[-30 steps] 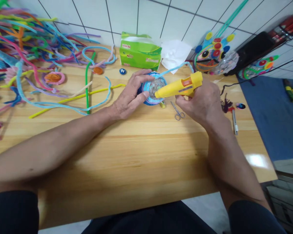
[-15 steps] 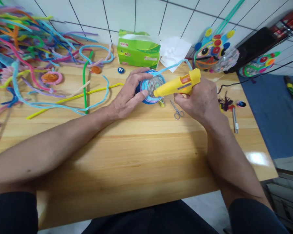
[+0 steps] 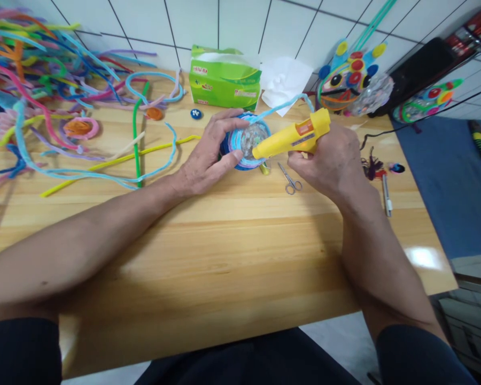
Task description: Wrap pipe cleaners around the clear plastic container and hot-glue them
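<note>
My left hand (image 3: 214, 152) grips the left side of a round piece wound with blue and lilac pipe cleaner (image 3: 264, 128), thumb and fingers curved about it. Its middle is clear and glittery. In my right hand (image 3: 331, 160) is a yellow hot glue gun (image 3: 291, 140), its nozzle pointing left and down onto the piece near my left thumb. Whether the nozzle touches cannot be made out. From the back of the piece a loose light-blue pipe cleaner end (image 3: 286, 104) runs to the right, passing behind the glue gun. Small scissors (image 3: 291, 181) lie just below the glue gun.
Many pipe cleaners (image 3: 44, 69) are heaped at the left. A green tissue pack (image 3: 224, 80) and crumpled white paper (image 3: 284, 80) stand by the tiled wall. Decorated crafts (image 3: 347, 80), a black cord (image 3: 425, 116) and a utility knife (image 3: 387, 197) are at the right.
The whole view has shifted slightly. Both hands keep their holds, and the glue gun's nozzle stays at nearly the same spot on the round piece.
</note>
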A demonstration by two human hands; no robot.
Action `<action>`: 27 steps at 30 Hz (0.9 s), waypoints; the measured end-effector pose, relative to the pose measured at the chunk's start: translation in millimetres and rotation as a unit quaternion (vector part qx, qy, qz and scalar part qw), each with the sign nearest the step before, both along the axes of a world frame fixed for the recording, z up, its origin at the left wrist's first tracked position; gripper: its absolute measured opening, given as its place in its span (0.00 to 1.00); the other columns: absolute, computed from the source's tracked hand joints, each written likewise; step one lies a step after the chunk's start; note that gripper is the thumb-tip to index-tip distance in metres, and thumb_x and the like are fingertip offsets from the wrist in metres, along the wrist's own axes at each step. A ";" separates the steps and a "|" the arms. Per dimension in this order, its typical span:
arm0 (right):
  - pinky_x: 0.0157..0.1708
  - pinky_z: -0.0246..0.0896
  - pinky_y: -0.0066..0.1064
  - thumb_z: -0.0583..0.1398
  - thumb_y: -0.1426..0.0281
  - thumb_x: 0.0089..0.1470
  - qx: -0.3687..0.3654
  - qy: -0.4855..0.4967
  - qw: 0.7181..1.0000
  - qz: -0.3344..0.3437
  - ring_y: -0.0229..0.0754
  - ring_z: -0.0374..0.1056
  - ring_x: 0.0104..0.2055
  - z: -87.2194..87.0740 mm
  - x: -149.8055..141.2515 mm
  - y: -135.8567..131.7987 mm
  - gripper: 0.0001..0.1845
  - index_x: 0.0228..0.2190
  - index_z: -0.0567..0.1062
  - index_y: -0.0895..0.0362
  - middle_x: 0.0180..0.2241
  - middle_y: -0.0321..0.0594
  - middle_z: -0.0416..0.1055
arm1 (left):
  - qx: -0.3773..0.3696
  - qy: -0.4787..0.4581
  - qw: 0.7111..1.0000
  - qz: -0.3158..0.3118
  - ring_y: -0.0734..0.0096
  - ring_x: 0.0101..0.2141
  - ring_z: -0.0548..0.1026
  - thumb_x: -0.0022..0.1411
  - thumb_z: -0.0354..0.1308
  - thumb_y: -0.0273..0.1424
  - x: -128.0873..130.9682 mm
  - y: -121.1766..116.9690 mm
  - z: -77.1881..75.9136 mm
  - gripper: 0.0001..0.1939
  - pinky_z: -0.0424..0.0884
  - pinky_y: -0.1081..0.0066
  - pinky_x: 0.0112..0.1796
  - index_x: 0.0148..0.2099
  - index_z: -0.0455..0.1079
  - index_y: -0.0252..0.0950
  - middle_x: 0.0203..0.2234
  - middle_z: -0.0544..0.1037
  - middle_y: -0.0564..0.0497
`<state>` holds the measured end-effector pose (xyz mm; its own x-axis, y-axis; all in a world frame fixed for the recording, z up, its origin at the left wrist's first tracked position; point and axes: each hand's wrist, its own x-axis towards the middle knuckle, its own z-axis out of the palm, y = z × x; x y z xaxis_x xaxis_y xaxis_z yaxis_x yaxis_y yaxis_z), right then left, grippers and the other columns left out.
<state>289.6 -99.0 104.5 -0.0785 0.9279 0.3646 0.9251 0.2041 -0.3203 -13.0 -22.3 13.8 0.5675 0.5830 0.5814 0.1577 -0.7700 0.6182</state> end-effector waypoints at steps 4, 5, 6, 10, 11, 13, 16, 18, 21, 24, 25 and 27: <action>0.61 0.82 0.59 0.69 0.68 0.48 0.002 -0.025 1.000 -0.002 0.68 0.84 0.54 -1.8 2.5 1.1 0.17 0.37 0.68 0.48 0.41 0.48 0.83 | -0.003 0.000 1.000 -0.001 0.37 0.82 0.68 0.84 0.57 0.64 -0.1 0.8 -0.7 0.36 0.65 0.31 0.83 0.81 0.66 0.52 0.82 0.70 0.40; 0.60 0.82 0.58 0.69 0.69 0.48 0.004 -0.035 0.999 -0.004 0.67 0.84 0.53 -2.5 3.0 1.0 0.17 0.38 0.69 0.48 0.42 0.48 0.83 | -0.003 -0.003 1.000 -0.003 0.37 0.82 0.68 0.83 0.57 0.64 0.0 0.8 -0.5 0.36 0.65 0.31 0.83 0.81 0.66 0.53 0.82 0.70 0.40; 0.59 0.82 0.57 0.68 0.69 0.49 0.007 -0.050 0.999 -0.009 0.66 0.84 0.53 -3.0 3.4 0.7 0.16 0.38 0.70 0.49 0.42 0.48 0.84 | -0.003 -0.004 1.000 -0.005 0.38 0.82 0.68 0.83 0.58 0.64 0.0 0.8 -0.3 0.36 0.66 0.32 0.83 0.81 0.66 0.53 0.82 0.70 0.40; 0.54 0.82 0.49 0.65 0.70 0.54 0.008 -0.132 0.991 -0.020 0.60 0.84 0.50 -0.7 3.3 -1.8 0.12 0.41 0.75 0.53 0.44 0.48 0.86 | 0.003 0.004 1.000 -0.005 0.38 0.83 0.67 0.84 0.57 0.63 0.2 0.3 1.2 0.37 0.66 0.31 0.83 0.82 0.65 0.51 0.82 0.71 0.38; 0.54 0.82 0.48 0.64 0.70 0.55 0.000 -0.149 0.989 -0.019 0.59 0.85 0.50 1.2 2.7 -2.6 0.11 0.42 0.76 0.55 0.45 0.49 0.87 | 0.006 0.006 1.000 -0.003 0.38 0.83 0.67 0.84 0.57 0.62 0.2 0.2 1.4 0.37 0.66 0.31 0.83 0.82 0.65 0.50 0.82 0.71 0.38; 0.55 0.81 0.46 0.64 0.71 0.58 -0.018 -0.171 0.985 -0.022 0.58 0.85 0.51 5.7 1.1 -4.0 0.11 0.44 0.78 0.57 0.45 0.50 0.87 | 0.013 0.008 1.000 -0.002 0.38 0.83 0.67 0.84 0.58 0.62 0.0 0.3 1.7 0.36 0.67 0.31 0.82 0.82 0.65 0.51 0.82 0.70 0.38; 0.57 0.81 0.48 0.65 0.71 0.60 -0.041 -0.184 0.982 -0.031 0.60 0.85 0.53 11.5 -0.4 -5.0 0.11 0.46 0.79 0.57 0.45 0.51 0.86 | 0.017 0.007 1.000 -0.004 0.36 0.82 0.68 0.83 0.61 0.62 -0.2 1.4 0.8 0.38 0.68 0.31 0.82 0.82 0.65 0.50 0.82 0.70 0.37; 0.57 0.81 0.49 0.64 0.71 0.61 -0.047 -0.186 0.981 -0.032 0.61 0.85 0.53 12.8 0.5 -4.8 0.11 0.46 0.79 0.56 0.44 0.51 0.86 | 0.016 0.007 1.000 -0.006 0.36 0.82 0.68 0.82 0.62 0.63 -0.3 2.4 -0.1 0.39 0.68 0.31 0.82 0.82 0.65 0.50 0.82 0.71 0.37; 0.55 0.81 0.50 0.64 0.70 0.60 -0.034 -0.190 0.981 -0.028 0.62 0.86 0.52 10.0 5.7 -3.3 0.12 0.46 0.79 0.56 0.44 0.51 0.86 | 0.013 0.006 1.000 -0.008 0.36 0.82 0.68 0.82 0.62 0.64 -0.3 3.0 -0.8 0.39 0.68 0.31 0.82 0.81 0.66 0.51 0.82 0.71 0.37; 0.53 0.81 0.49 0.65 0.71 0.57 -0.011 -0.194 0.981 -0.024 0.62 0.86 0.51 4.4 13.5 -1.3 0.15 0.47 0.79 0.56 0.45 0.50 0.86 | 0.012 0.002 1.000 -0.010 0.35 0.82 0.69 0.82 0.61 0.63 -0.4 2.6 -0.4 0.38 0.68 0.32 0.82 0.81 0.66 0.50 0.81 0.71 0.37; 0.53 0.81 0.48 0.65 0.72 0.56 -0.003 -0.192 0.981 -0.021 0.62 0.86 0.51 2.6 16.0 -0.8 0.16 0.47 0.79 0.55 0.45 0.49 0.87 | 0.015 0.002 1.000 -0.012 0.35 0.82 0.69 0.83 0.61 0.63 -0.4 2.5 -0.3 0.38 0.68 0.32 0.82 0.81 0.66 0.50 0.81 0.71 0.37; 0.51 0.81 0.48 0.65 0.71 0.57 0.008 -0.182 0.983 -0.009 0.61 0.85 0.51 0.1 19.9 -0.2 0.15 0.47 0.79 0.53 0.45 0.49 0.87 | 0.022 0.004 1.000 -0.014 0.37 0.83 0.68 0.83 0.61 0.62 -0.7 2.4 -0.1 0.37 0.68 0.34 0.82 0.82 0.65 0.50 0.82 0.69 0.37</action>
